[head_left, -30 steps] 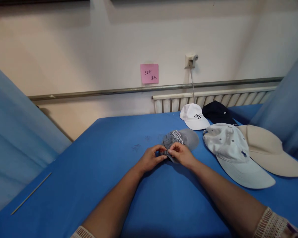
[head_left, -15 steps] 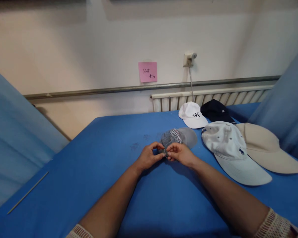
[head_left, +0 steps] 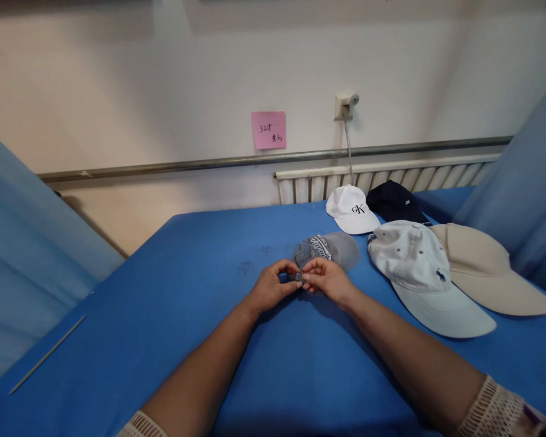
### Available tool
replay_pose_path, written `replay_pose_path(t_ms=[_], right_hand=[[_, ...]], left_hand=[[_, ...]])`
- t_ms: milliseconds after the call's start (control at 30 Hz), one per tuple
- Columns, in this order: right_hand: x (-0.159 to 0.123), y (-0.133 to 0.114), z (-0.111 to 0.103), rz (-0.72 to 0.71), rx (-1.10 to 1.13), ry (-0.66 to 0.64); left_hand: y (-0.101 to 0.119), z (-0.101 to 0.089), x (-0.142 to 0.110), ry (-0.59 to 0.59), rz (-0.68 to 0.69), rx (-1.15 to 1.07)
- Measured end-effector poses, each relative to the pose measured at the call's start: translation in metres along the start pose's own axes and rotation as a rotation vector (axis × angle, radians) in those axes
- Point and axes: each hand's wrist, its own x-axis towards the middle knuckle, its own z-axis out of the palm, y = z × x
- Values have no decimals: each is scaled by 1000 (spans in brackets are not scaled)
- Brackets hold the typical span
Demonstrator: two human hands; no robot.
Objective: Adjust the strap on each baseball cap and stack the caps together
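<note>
While the left hand (head_left: 273, 288) and right hand (head_left: 327, 282) meet fingertip to fingertip, each pinches part of a dark strap (head_left: 295, 277) at the back of a grey cap (head_left: 330, 246). Both grips: thumb against fingers, little of the strap exposed; a small yellowish piece shows between the fingertips, too small to identify.

Cap: on the blue-covered table (head_left: 173, 303), right of the far left corner and well in from the far edge. Crown mottled dark grey, washed-looking, low and partly covered by the hands; front carries pale slanted lettering with a touch of red, not fully legible. Brim lighter grey, plain, curved, pointing away from the left edge.

Surroundings: white cap (head_left: 346, 209) with black "CK"-like mark and navy cap (head_left: 395, 202) side by side near the far edge; pale grey cap (head_left: 412, 258) right of the handled one, overlapping a beige cap (head_left: 477, 261). Thin stick (head_left: 48, 355) lies just inside the left edge, roughly parallel to it.
</note>
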Motion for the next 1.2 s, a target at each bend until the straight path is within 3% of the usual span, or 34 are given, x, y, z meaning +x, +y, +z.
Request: replay_pose_path(t_ms=[100, 200, 400, 567, 733, 867, 1067, 1200], right_hand=[[1, 4, 3, -57, -27, 53], [1, 5, 1, -99, -106, 3], [-1, 9, -3, -261, -448, -40], [-2, 7, 0, -366, -757, 64], [-4, 2, 0, -370, -878, 83], [-4, 2, 1, -370, -938, 115], [-6, 4, 6, -367, -969, 132], [-7, 4, 7, -376, -935, 142]], left_hand=[[1, 3, 0, 21, -19, -23], [2, 5, 0, 47, -21, -71], [-3, 5, 0, 55, 14, -50], [-1, 5, -2, 27, 94, 248], [11, 2, -6, -31, 240, 637], [14, 6, -7, -35, 277, 782], [9, 17, -8, 117, 83, 620], [-1, 19, -1, 247, -133, 215]])
